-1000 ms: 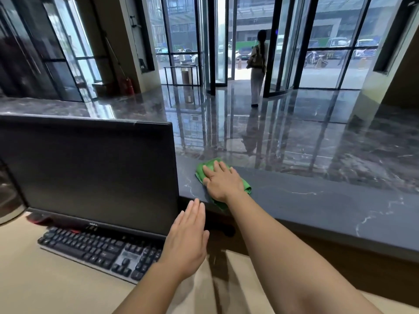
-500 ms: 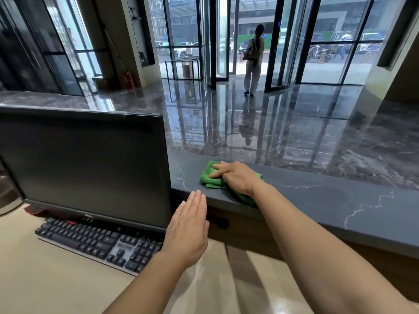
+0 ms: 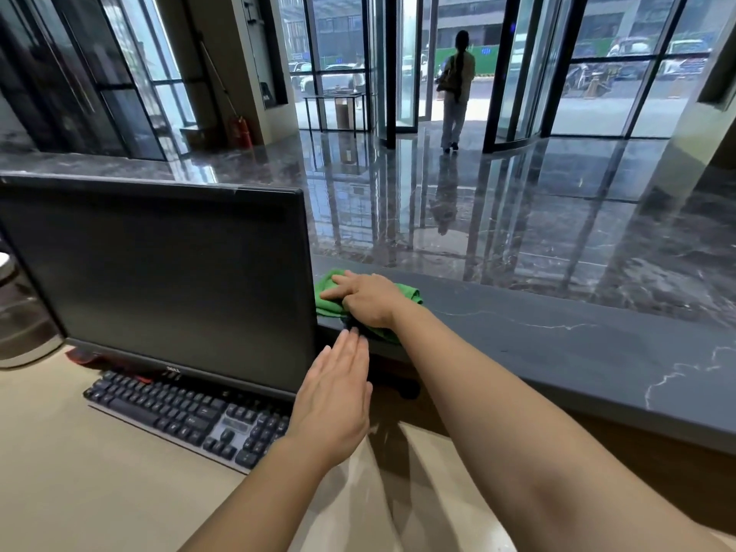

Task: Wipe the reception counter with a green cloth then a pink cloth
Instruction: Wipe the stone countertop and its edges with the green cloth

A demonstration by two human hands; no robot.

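Note:
A green cloth (image 3: 328, 298) lies bunched on the dark grey marble reception counter (image 3: 557, 344), right beside the monitor's edge. My right hand (image 3: 368, 298) presses down on the cloth, fingers pointing left and curled over it. My left hand (image 3: 334, 408) hovers flat, palm down and holding nothing, below the counter's front edge and over the right end of the keyboard. No pink cloth is in view.
A black monitor (image 3: 159, 280) stands on the beige desk (image 3: 79, 472) left of the cloth, with a black keyboard (image 3: 179, 412) in front of it. Beyond the counter is a glossy lobby floor, and a person (image 3: 456, 89) walks toward the glass doors.
My right hand has slid the green cloth leftward along the counter, up against the monitor's edge, with the fingers turning to point left. My left hand has stayed flat over the keyboard.

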